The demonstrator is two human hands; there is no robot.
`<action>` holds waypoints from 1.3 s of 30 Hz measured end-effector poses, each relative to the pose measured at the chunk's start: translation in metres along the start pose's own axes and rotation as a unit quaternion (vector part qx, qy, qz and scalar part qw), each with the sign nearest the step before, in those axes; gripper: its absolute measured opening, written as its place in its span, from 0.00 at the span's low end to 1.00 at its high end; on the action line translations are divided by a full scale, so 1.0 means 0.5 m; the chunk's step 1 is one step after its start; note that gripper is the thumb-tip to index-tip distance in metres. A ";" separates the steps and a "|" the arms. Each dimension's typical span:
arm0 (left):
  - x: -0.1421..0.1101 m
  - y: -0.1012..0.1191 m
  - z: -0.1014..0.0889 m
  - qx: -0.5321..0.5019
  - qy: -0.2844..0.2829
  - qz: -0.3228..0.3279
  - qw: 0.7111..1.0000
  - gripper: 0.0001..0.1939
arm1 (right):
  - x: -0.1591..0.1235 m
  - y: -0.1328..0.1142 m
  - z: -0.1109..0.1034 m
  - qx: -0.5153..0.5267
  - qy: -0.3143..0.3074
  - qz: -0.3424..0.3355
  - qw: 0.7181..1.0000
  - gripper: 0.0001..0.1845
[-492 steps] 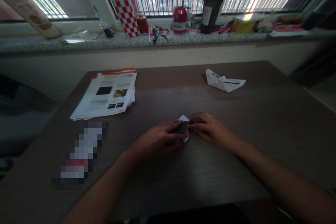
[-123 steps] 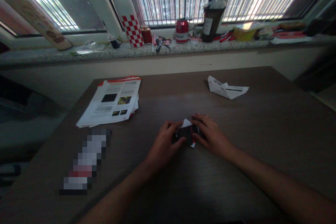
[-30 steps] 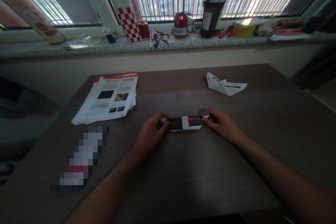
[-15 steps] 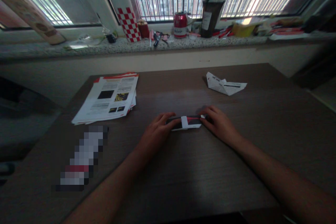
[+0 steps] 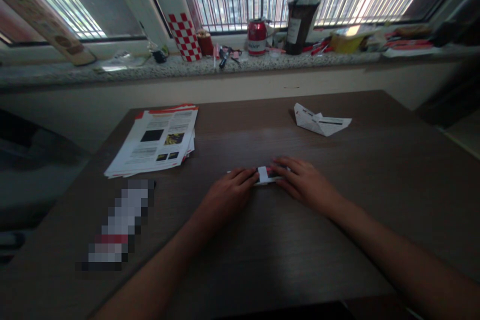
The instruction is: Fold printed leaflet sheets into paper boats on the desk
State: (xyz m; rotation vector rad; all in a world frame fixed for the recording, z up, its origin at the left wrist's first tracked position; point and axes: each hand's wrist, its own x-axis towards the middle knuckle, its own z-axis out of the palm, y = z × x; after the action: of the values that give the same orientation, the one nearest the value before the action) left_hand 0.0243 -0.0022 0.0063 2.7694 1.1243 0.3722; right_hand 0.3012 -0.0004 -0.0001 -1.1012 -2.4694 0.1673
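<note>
A small folded paper piece (image 5: 264, 175), black, red and white, lies flat on the dark wooden table (image 5: 262, 245) in front of me. My left hand (image 5: 225, 197) presses on its left part with fingers laid flat. My right hand (image 5: 302, 182) covers its right part, fingers stretched out over it. Only a short white and red strip of the paper shows between the two hands.
A finished white paper boat (image 5: 320, 120) sits at the far right of the table. A stack of printed sheets (image 5: 157, 140) lies at the far left, a blurred-out item (image 5: 120, 222) nearer me. The stone windowsill holds a checkered bottle (image 5: 180, 15), a red can (image 5: 257, 37) and a dark cup (image 5: 298, 20).
The paper was a small square held between my fingers, then was pulled out into a long strip. Both hands have since slid inward and flattened over it.
</note>
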 end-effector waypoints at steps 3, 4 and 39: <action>-0.001 0.000 0.003 0.003 0.006 0.004 1.000 0.24 | -0.004 -0.022 0.018 -0.014 -0.045 -0.025 0.999 0.33; -0.002 0.000 0.004 0.003 0.006 0.005 1.000 0.25 | -0.006 -0.026 0.024 -0.017 -0.059 -0.030 0.998 0.36; -0.035 0.011 0.006 0.010 -0.037 0.013 0.999 0.29 | -0.022 -0.008 0.014 -0.039 -0.089 -0.020 0.995 0.43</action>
State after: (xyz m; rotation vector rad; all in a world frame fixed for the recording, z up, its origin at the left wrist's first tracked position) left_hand 0.0168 -0.0184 0.0013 2.7923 1.0822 0.2603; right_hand 0.3017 -0.0107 -0.0089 -1.1100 -2.6746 0.1645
